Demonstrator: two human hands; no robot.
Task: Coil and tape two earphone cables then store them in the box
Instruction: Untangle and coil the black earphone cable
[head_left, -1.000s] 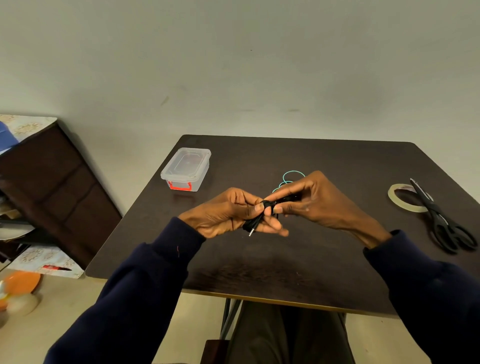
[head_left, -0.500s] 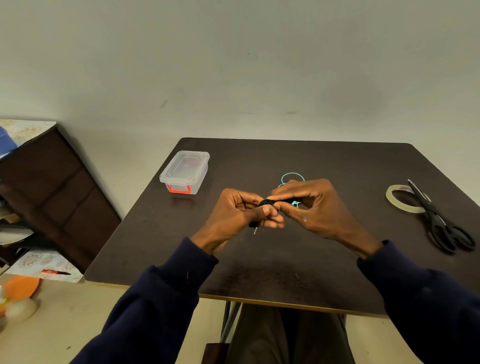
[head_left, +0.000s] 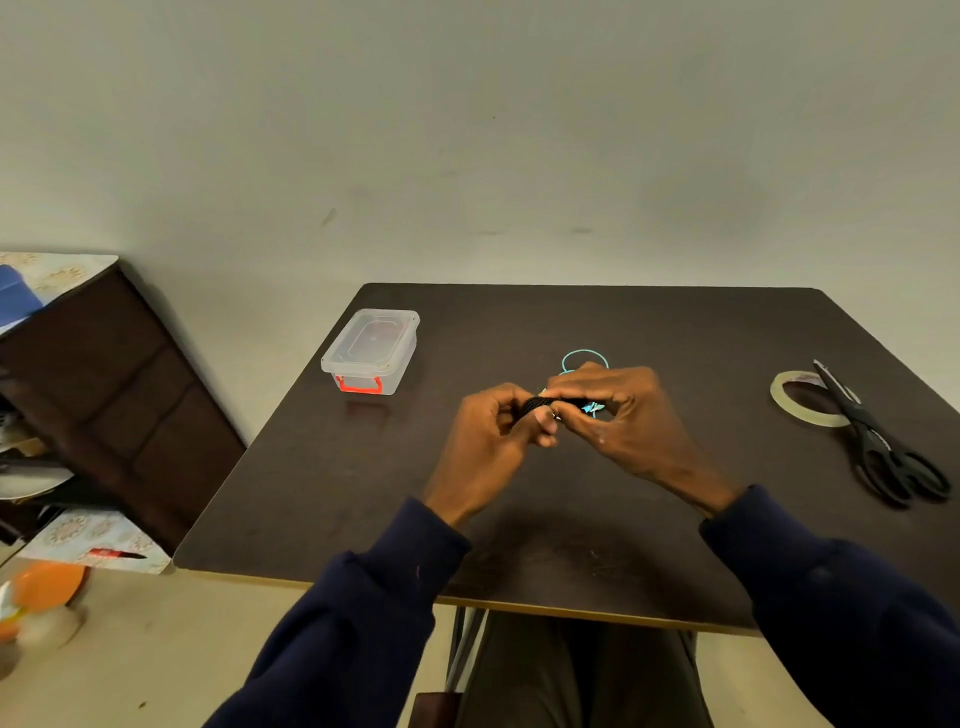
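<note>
Table (head_left: 337, 493): dark brown top with a pale edge band along the near side. It carries every task item.

Cabinet (head_left: 119, 395): dark wood, standing off the table's left edge, against the wall.

Sleeves (head_left: 363, 623): dark navy, reaching in over the table's near edge.

Right hand (head_left: 631, 421): over the middle of the table. The fingers are curled tight, and they grip the right end of the black earphone cable (head_left: 543, 402).

Left hand (head_left: 488, 447): just beside the right hand, fingertips meeting it. The fingers are curled in, with the thumb and forefinger pinching the left end of the same cable.

Scissors (head_left: 878, 441): black, blades together, lying near the right edge. The handles point toward the near side, and the blades cross the right side of the tape roll.

Storage box (head_left: 371, 349): clear plastic with its lid on and a red latch on the near wall. It stands close to the far left corner, well apart from the hands.

Tape roll (head_left: 810, 418): a pale ring lying flat near the right edge, touching the scissors.

Black earphone cable: wound into a short tight bundle and held between the two hands over the table's centre. I cannot tell whether any tape is on it.

Teal earphone cable (head_left: 591, 408): lies at the centre of the table, mostly hidden by the right hand. One loop shows beyond the knuckles on the far side. I cannot tell whether the hand touches it.
</note>
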